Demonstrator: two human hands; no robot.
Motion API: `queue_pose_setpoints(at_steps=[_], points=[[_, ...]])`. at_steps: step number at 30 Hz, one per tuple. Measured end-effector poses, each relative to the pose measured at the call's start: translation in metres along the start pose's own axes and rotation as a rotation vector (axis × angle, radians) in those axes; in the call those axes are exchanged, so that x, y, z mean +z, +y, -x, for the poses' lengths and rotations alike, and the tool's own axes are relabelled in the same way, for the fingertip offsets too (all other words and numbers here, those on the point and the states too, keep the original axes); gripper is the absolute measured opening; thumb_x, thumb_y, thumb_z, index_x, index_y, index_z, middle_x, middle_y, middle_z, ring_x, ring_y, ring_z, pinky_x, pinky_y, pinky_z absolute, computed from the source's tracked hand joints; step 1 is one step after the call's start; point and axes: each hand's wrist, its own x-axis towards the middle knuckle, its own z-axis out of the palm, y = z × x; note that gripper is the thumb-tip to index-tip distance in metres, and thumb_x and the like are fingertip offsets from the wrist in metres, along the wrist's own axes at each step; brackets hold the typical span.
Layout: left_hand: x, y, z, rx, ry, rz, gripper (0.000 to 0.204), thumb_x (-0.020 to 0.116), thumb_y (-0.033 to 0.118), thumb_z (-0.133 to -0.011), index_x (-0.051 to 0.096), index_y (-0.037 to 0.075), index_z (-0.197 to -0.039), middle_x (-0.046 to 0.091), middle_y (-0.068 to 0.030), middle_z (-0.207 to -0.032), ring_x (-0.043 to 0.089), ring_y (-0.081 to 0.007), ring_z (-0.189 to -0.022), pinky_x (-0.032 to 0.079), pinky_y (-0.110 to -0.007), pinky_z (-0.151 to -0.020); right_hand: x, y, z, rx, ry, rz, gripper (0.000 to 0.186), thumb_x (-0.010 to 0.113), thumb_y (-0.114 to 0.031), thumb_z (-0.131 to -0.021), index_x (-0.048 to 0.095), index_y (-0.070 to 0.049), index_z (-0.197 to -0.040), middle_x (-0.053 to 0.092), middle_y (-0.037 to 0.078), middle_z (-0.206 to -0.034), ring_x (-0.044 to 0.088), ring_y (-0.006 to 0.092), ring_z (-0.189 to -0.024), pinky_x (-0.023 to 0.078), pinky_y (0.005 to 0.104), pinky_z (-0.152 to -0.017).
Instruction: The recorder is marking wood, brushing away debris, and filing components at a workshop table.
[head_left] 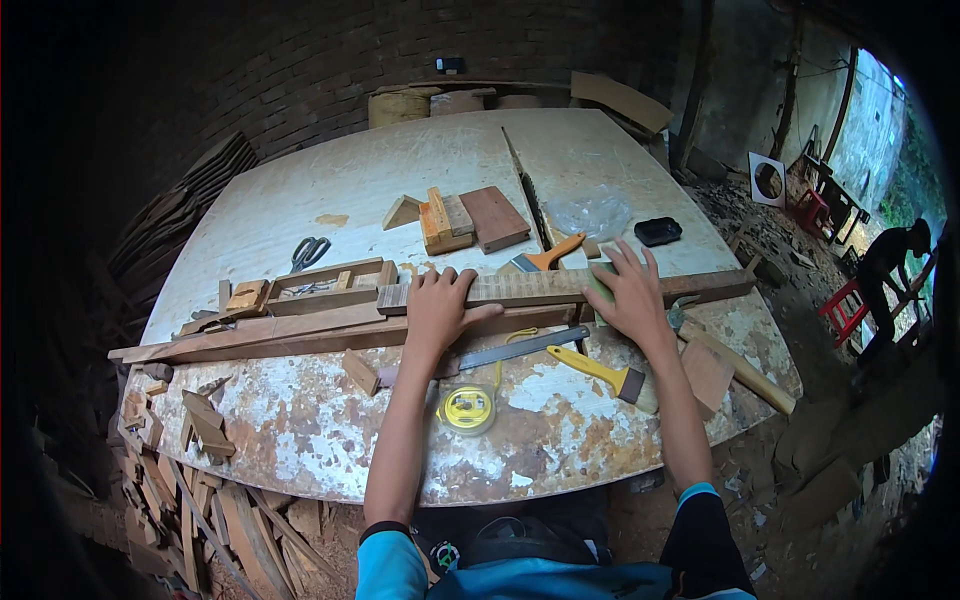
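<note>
A long wooden strip [525, 289] with pale cross marks lies on longer boards across the table. My left hand [437, 308] grips it from above, fingers over its far edge and thumb along the near side. Farther right, my right hand [632, 297] presses a greenish sheet, which looks like sandpaper [603, 290], against the wood, its thumb and fingers spread around it. Just beyond lies an orange-handled paintbrush [553, 254]. Between my forearms are a metal file [520, 348], a yellow tape measure [467, 408] and a yellow-handled brush [600, 372].
Wood blocks [465, 222], scissors [310, 252], a plastic bag [592, 212] and a black tray [657, 232] lie farther back. A hammer [740, 365] rests at the right edge. Scrap wood [230, 520] is piled at lower left. Another person [888, 280] works far right.
</note>
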Motion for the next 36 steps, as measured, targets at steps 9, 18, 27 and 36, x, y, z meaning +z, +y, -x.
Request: queue_pose_setpoints(at_steps=[9, 18, 27, 36], points=[[0.005, 0.006, 0.012, -0.004, 0.131, -0.117, 0.062, 0.061, 0.064, -0.070, 0.062, 0.006, -0.091, 0.062, -0.0103, -0.083, 0.056, -0.0267, -0.088, 0.041, -0.038, -0.077, 0.004, -0.046, 0.011, -0.117, -0.396, -0.228, 0.089, 0.062, -0.049, -0.077, 0.027, 0.003, -0.140, 0.027, 0.022, -0.146, 0.025, 0.0331, -0.137, 0.018, 0.0423, -0.114], [0.016, 0.010, 0.011, 0.007, 0.150, -0.062, 0.060, 0.062, 0.062, -0.071, 0.062, 0.004, -0.087, 0.062, -0.0131, -0.081, 0.059, -0.0325, -0.079, 0.042, -0.042, -0.077, 0.040, -0.084, 0.013, -0.135, -0.202, -0.224, 0.083, 0.046, -0.059, -0.085, 0.029, 0.001, -0.140, 0.026, 0.027, -0.145, 0.022, 0.0390, -0.136, 0.014, 0.0461, -0.113], [0.012, 0.004, 0.016, 0.044, 0.155, -0.057, 0.064, 0.064, 0.063, -0.066, 0.059, 0.004, -0.089, 0.061, -0.0120, -0.080, 0.060, -0.0306, -0.080, 0.045, -0.039, -0.071, 0.029, -0.068, 0.016, -0.264, -0.325, -0.360, 0.065, 0.034, -0.049, -0.094, 0.034, -0.002, -0.139, 0.028, 0.022, -0.146, 0.024, 0.0358, -0.136, 0.015, 0.0474, -0.112], [0.017, 0.007, 0.014, 0.059, 0.167, -0.119, 0.063, 0.065, 0.063, -0.066, 0.059, 0.003, -0.086, 0.061, -0.0107, -0.080, 0.060, -0.0293, -0.079, 0.046, -0.038, -0.071, 0.026, -0.048, 0.008, -0.195, -0.180, -0.360, 0.065, 0.045, -0.048, -0.091, 0.043, 0.005, -0.129, 0.040, 0.024, -0.137, 0.036, 0.0345, -0.130, 0.027, 0.0445, -0.108]])
